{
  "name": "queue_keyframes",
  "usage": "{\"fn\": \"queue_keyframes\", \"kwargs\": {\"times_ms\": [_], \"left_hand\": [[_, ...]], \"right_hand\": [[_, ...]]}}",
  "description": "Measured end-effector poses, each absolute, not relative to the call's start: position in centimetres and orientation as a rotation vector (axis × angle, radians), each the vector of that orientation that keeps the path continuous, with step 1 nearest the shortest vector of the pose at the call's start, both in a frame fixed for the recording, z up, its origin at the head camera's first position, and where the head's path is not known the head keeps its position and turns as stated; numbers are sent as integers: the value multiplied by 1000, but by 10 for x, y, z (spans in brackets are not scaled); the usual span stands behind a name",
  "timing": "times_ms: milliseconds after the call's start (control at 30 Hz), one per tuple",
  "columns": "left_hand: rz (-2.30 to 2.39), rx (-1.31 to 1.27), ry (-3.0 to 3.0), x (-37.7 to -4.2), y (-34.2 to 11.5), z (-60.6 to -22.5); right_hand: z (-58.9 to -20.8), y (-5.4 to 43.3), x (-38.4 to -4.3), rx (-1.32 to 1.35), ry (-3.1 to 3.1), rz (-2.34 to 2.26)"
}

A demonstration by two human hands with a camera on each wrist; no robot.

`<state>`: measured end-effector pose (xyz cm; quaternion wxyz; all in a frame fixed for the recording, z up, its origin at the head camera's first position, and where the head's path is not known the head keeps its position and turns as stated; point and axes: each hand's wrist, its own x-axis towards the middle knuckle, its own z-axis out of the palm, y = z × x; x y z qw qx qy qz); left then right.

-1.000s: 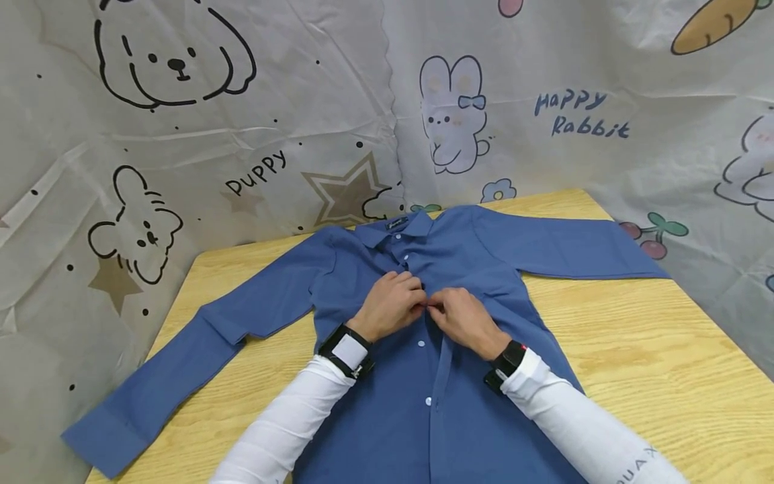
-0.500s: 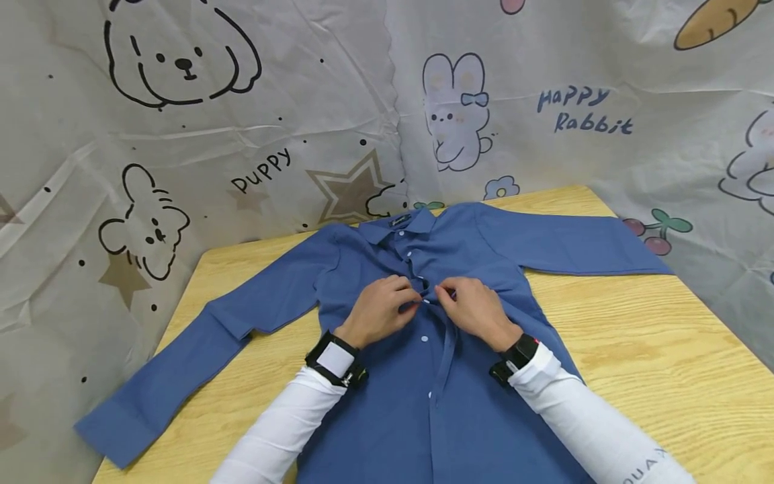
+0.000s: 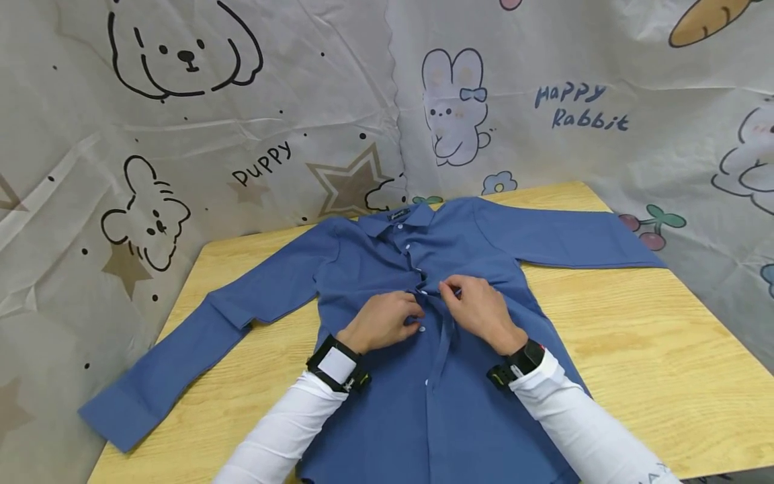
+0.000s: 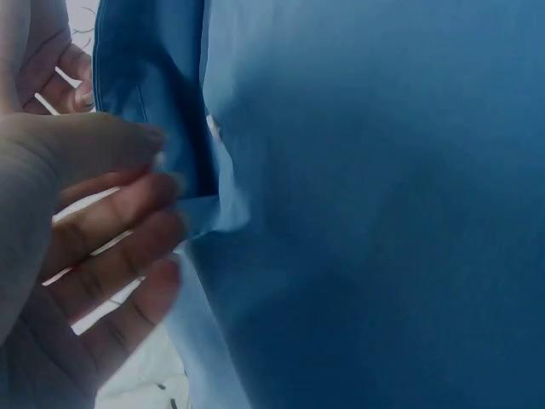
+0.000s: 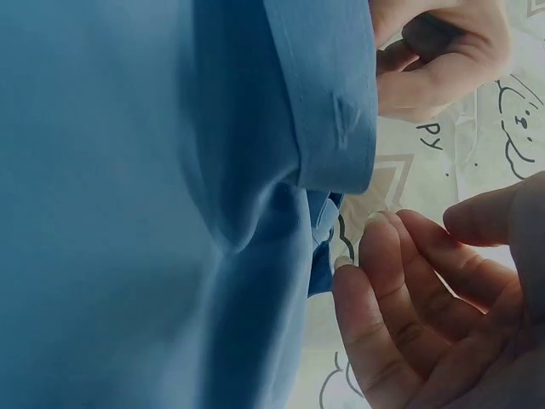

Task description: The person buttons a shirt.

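Observation:
A blue button-up shirt (image 3: 369, 269) lies front up on the table, its collar at the far side. My left hand (image 3: 383, 321) is over the left side of the front placket, fingers loosely bent, near a small white button (image 3: 422, 329). In the left wrist view its thumb and fingers (image 4: 128, 256) stand apart beside the shirt edge. Across the placket, my right hand (image 3: 478, 309) is bent loosely by the raised strip. In the right wrist view its fingertips (image 5: 366, 247) are spread close to the cloth, and a buttonhole (image 5: 344, 119) shows in the strip.
Beneath the shirt is a light wood-grain table (image 3: 641, 349). One shirt sleeve (image 3: 169, 366) stretches to the near left, the other sleeve (image 3: 580, 238) to the right. A printed cloth backdrop (image 3: 338, 87) hangs behind the table. Both wrists wear black straps with devices.
The hands, close together a second ago at the placket, have moved apart. The left hand has shifted lower and left, and the right hand slightly right. The cloth between them now shows.

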<state>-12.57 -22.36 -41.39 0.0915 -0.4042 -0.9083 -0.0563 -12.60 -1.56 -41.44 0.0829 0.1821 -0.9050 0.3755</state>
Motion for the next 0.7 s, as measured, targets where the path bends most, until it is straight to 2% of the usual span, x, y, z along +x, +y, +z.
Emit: {"fn": "queue_keyframes", "kwargs": {"times_ms": [367, 700], "left_hand": [[-63, -1052, -2799, -114, -217, -426], [-167, -1049, -2836, -115, -215, -429]], "right_hand": [[-421, -14, -110, 485, -2727, 1029], [-426, -20, -97, 460, -2953, 925]]}}
